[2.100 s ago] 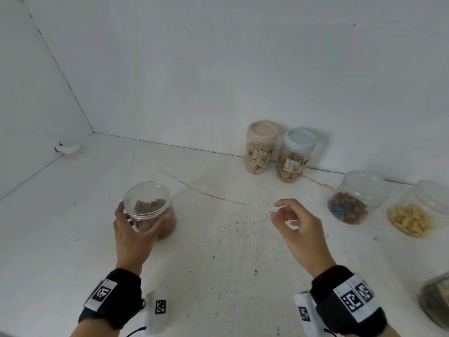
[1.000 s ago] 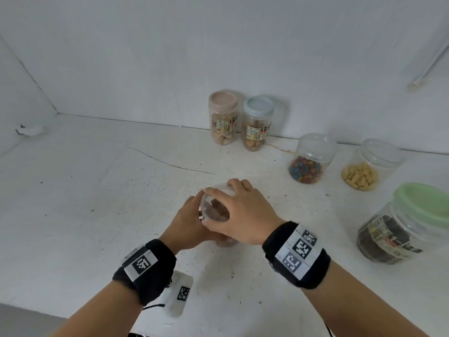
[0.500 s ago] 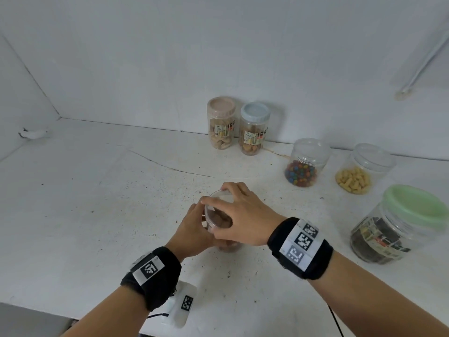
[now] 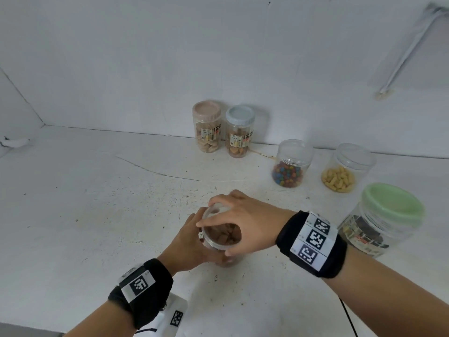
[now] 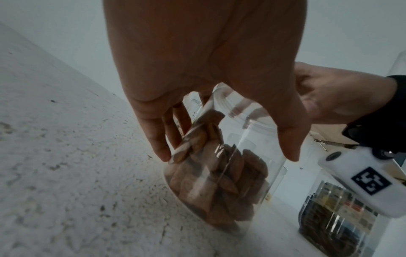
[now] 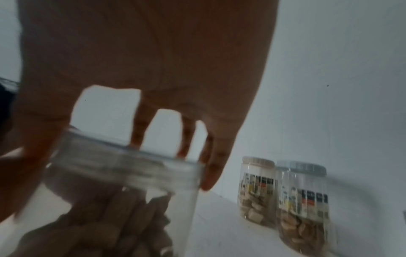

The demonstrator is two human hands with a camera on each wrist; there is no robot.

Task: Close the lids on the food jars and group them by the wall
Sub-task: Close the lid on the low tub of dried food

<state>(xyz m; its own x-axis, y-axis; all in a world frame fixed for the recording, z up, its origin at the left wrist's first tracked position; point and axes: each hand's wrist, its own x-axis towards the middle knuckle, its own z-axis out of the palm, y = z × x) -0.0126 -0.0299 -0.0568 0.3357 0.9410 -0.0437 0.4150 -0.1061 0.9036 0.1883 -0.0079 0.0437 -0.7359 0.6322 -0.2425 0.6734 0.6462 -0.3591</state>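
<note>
Both hands have met at the clear jar (image 4: pixel 222 237) of brown pieces, which two seconds ago sat out to the left in the left hand alone; now it stands near and central on the white counter (image 4: pixel 97 215). Left hand (image 4: pixel 192 242) wraps the body, right hand (image 4: pixel 245 224) curls over the transparent lid (image 6: pixel 123 161), fingers round its rim. Light, stiff, smooth plastic, probably slippery: best held at the body and turned by the rim. Farther right stands a green-lidded jar (image 4: pixel 381 222); beyond, jars of sweets (image 4: pixel 290 166) and yellow snacks (image 4: pixel 345 170); two tall jars (image 4: pixel 222 128) by the wall.
</note>
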